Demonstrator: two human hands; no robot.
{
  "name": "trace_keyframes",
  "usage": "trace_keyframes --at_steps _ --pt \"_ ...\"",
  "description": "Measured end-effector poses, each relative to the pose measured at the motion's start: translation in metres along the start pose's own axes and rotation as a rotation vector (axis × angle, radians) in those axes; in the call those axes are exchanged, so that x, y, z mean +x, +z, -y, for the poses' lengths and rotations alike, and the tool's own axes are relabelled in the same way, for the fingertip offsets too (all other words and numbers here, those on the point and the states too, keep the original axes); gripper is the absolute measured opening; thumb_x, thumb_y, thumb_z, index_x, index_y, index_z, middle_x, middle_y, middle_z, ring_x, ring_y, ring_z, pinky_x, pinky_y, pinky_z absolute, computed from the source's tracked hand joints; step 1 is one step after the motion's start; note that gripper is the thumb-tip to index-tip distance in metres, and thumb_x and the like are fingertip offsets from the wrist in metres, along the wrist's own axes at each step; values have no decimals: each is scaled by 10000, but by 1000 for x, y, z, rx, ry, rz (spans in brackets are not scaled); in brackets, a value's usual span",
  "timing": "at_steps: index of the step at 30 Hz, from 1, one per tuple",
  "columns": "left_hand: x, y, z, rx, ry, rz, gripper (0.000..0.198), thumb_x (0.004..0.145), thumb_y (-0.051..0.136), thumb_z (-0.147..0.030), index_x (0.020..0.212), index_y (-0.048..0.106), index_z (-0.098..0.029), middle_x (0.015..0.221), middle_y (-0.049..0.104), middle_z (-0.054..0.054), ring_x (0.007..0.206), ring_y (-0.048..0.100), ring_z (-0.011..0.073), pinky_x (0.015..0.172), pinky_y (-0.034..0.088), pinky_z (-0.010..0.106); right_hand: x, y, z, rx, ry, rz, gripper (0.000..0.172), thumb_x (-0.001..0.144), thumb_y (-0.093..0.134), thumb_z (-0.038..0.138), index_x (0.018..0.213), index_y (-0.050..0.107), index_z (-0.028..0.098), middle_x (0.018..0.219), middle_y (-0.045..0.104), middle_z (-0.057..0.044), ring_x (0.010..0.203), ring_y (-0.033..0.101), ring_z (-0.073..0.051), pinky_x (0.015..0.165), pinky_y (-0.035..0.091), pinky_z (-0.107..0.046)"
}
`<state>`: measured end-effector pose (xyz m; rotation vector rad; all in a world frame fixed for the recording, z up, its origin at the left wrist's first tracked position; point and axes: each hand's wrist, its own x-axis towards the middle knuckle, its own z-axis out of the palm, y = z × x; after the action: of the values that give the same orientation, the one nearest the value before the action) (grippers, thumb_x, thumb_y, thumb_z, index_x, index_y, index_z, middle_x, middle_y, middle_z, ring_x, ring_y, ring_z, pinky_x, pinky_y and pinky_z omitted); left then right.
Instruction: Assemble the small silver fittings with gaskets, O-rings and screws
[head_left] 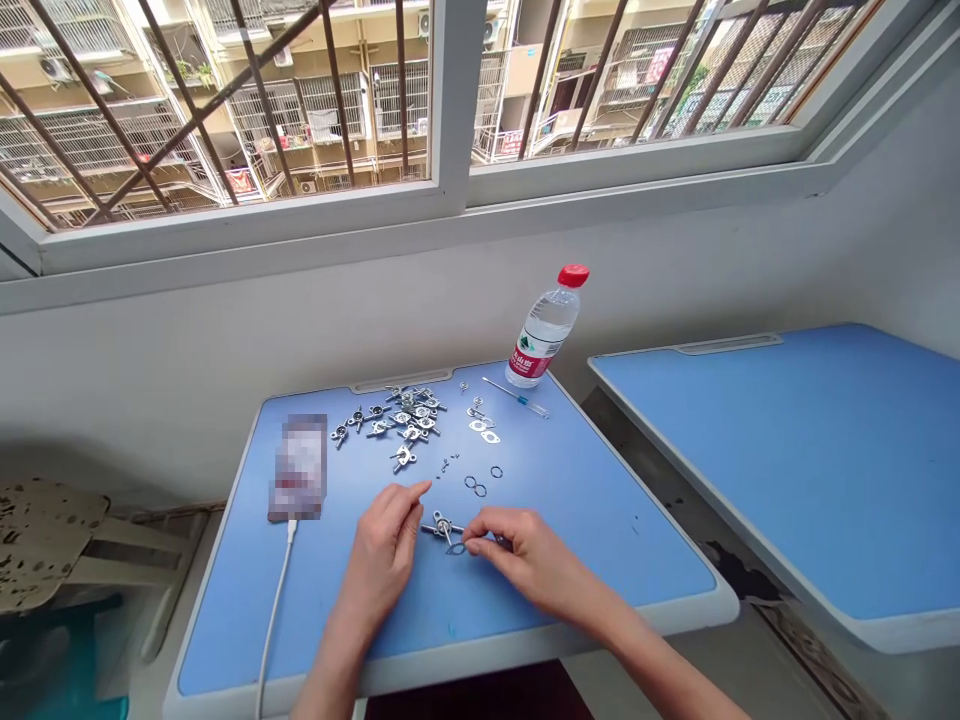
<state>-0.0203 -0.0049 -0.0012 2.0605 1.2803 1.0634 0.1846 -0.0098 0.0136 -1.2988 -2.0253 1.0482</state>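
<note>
- Small metal part (442, 525) is seen on the table (600, 520) near its front edge, between the two hands
- Thin dark ring (456, 549) is seen just below it, at the right fingertips; overlap with the part cannot be told
- Right hand (521, 550): thumb and finger are brought together, ring edge apparently pinched; contact with the part's near rod cannot be told
- Left hand (386, 537): thumb and forefinger tips are held apart, nothing seen between them, part just beside
- Part is judged light, stiff, smooth metal, a bit slippery; best gripped by the round body or steadied by the side rods
- Ring is judged very light, thin, easily bent or flicked off; best pinched at the rim, lightly
- Loose rings (475, 487) and tiny dark bits (445, 465) are left farther back; bits are judged easily lost if brushed
- Similar metal parts (412, 420) are heaped toward the back; rods are judged likely to snag
</note>
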Motion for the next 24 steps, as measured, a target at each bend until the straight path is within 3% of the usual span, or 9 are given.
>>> trace_keyframes --at_steps 4,10,24 --pt "2 2 0 9 8 78 300 972 407 -159 1097 674 -218 921 630 60 856 602 178 750 504 290 -6 9 -2 -64 -51 -29 180 891 529 176 795 676 219 774 706 0 661 607 -146 632 447 -254" --pt "-1 7 3 96 5 188 329 927 417 -84 1074 680 -216 971 646 63 891 587 200 787 509 330 1 15 -8 -148 -108 -94 170 905 520 174 822 663 215 786 705 -16 687 627 -161 641 450 -262" --pt "-1 7 -2 203 -50 268 474 802 396 4 1161 612 -217 1036 621 67 957 560 230 854 490 399 26 10 -1 -129 103 -56 171 888 539 221 765 658 205 762 710 -17 696 628 -171 644 429 -275"
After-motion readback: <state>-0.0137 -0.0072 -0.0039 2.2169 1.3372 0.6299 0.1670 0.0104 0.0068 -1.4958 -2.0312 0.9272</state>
